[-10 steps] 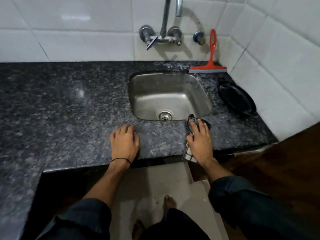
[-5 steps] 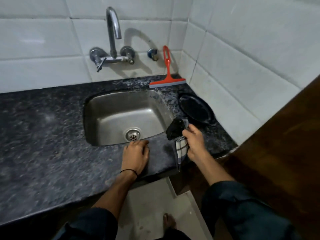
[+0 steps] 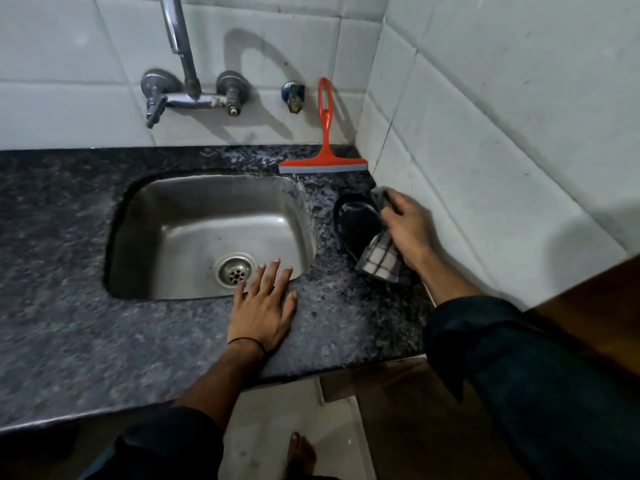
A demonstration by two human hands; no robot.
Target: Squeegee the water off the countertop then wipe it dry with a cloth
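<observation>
A dark speckled granite countertop [image 3: 62, 306] surrounds a steel sink [image 3: 207, 233]. A red squeegee [image 3: 323, 157] stands against the back wall tiles, blade down on the counter, right of the tap. My right hand [image 3: 407, 225] grips a checked cloth [image 3: 381, 259] over the counter strip right of the sink, above a black plate [image 3: 356, 223]. My left hand [image 3: 265, 306] lies flat, fingers spread, on the front counter edge with fingertips over the sink rim.
A wall tap [image 3: 188, 88] with a tall spout hangs over the sink, and a small valve [image 3: 293, 95] sits beside the squeegee handle. White tiled walls meet in a corner at the right. A brown wooden surface [image 3: 588, 323] borders the counter's right end.
My right hand has lifted the cloth from the front counter edge and carried it back and right, over the black plate. My left hand slid toward the sink rim. The view shifted right.
</observation>
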